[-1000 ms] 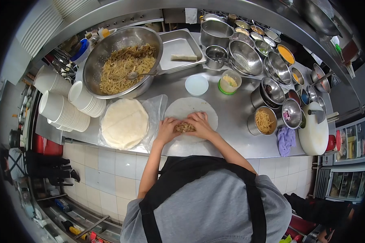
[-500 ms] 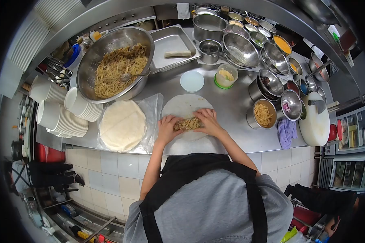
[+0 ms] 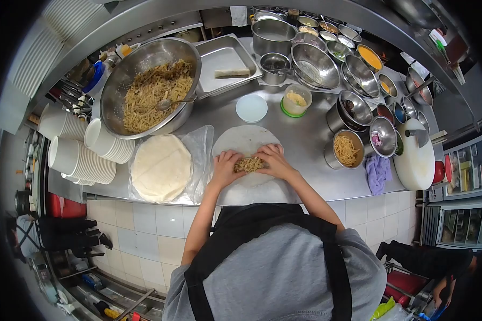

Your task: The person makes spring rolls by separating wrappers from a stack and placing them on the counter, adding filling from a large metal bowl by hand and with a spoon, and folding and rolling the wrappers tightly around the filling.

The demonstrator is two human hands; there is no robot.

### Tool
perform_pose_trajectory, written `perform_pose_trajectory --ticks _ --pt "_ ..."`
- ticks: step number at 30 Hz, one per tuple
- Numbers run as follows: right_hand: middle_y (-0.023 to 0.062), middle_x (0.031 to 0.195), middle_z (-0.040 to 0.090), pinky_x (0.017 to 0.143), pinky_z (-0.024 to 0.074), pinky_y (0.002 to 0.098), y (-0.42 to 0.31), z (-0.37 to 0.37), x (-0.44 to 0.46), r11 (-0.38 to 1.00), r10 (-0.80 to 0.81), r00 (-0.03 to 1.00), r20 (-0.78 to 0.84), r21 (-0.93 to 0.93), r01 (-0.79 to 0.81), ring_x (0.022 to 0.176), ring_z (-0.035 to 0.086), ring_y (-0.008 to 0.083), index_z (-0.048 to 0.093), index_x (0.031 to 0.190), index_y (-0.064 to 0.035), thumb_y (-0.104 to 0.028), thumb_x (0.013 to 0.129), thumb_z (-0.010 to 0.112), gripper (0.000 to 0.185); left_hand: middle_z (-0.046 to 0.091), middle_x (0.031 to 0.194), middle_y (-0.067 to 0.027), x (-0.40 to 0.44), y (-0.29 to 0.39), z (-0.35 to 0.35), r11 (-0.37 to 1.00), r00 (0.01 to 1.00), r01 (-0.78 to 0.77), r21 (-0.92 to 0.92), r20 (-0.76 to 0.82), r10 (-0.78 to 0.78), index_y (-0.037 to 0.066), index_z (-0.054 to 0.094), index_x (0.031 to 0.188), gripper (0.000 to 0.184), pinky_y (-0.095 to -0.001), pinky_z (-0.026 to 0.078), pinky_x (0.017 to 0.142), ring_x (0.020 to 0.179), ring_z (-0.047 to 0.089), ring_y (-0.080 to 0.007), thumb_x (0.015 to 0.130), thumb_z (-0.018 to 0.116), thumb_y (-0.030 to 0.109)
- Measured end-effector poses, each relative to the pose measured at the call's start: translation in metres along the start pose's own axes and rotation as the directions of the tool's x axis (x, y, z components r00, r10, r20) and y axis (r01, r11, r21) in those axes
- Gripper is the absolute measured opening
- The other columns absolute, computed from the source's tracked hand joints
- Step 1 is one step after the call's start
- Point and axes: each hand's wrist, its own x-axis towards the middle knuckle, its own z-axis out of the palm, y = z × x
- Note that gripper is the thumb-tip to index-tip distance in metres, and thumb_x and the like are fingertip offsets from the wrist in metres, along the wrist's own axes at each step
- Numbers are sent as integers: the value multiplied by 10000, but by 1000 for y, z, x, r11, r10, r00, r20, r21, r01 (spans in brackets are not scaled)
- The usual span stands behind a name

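Note:
A mound of shredded filling (image 3: 248, 164) lies on a thin round wrapper (image 3: 246, 138) on the steel counter. My left hand (image 3: 227, 167) curls round the filling's left end, and my right hand (image 3: 273, 161) presses its right end, fingers bent on both. To the left, a stack of pale wrappers (image 3: 161, 168) rests on clear plastic. Behind it a large steel bowl (image 3: 106, 101) holds the same shredded filling with a spoon in it. One white roll (image 3: 232, 73) lies in a metal tray (image 3: 206, 55). A pale blue dish (image 3: 251, 108) is just beyond the wrapper.
Stacked white tubs (image 3: 75, 160) stand at the left. A green-based cup (image 3: 296, 100), a pot of shreds (image 3: 345, 150), a purple cloth (image 3: 378, 174) and a white cutting board (image 3: 415, 163) sit rightward. Several steel bowls fill the back right. Another person (image 3: 431, 262) is at the lower right.
Since a second ago, the filling has become longer between my hands, which have moved slightly apart. The whole view has shifted a little.

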Motion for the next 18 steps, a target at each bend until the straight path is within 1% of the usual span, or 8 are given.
perform_pose_trajectory --ticks 2,5,8,11,14,17,18 --pt "42 1146 534 997 226 434 4 0 -3 1000 -11 1000 -1 15 11 1145 424 223 615 1173 -136 -361 653 775 588 551 1100 -35 3 -2 9 1000 998 -28 -4 48 28 143 585 1176 597 -383 322 906 1076 482 -234 631 787 281" --pt "23 1068 568 978 233 425 -7 -5 -4 996 -10 982 -190 84 27 1100 449 203 648 1100 -154 -322 705 750 441 556 1068 -26 4 0 12 999 998 -40 -1 46 40 148 590 1168 592 -375 321 895 1072 483 -228 624 792 262" --pt "-11 997 595 965 231 421 -6 3 0 985 74 986 -148 163 -50 1069 468 187 685 995 -165 -292 747 723 282 564 1025 -17 4 9 -1 989 1000 17 -145 12 -15 148 623 1079 505 -368 324 890 1060 489 -234 613 795 240" --pt "-39 964 608 958 228 426 3 9 1 987 82 973 -214 154 -50 1050 478 172 700 892 -160 -249 767 704 153 567 982 -7 4 6 -12 984 997 52 -171 -46 -61 166 645 966 385 -362 328 869 1016 500 -224 613 791 214" --pt "-40 960 614 948 233 438 5 6 3 976 102 970 -222 210 -55 1061 476 170 703 821 -165 -218 744 705 94 554 942 3 3 -5 -12 997 997 -51 -60 -67 47 185 642 894 303 -359 331 846 969 497 -213 623 780 190" --pt "-44 985 622 967 218 451 11 13 4 987 39 981 -192 161 -8 1059 476 174 696 866 -164 -195 753 696 117 533 948 1 2 -10 -3 991 989 -134 -12 -65 133 198 648 867 260 -370 330 832 955 483 -204 638 769 185" --pt "-41 999 624 977 213 454 7 10 3 985 66 979 -194 170 -32 1070 473 180 692 878 -162 -190 757 691 124 526 963 -5 1 -6 -5 993 991 -114 -23 -71 112 196 646 868 258 -373 329 834 963 478 -212 641 768 196"
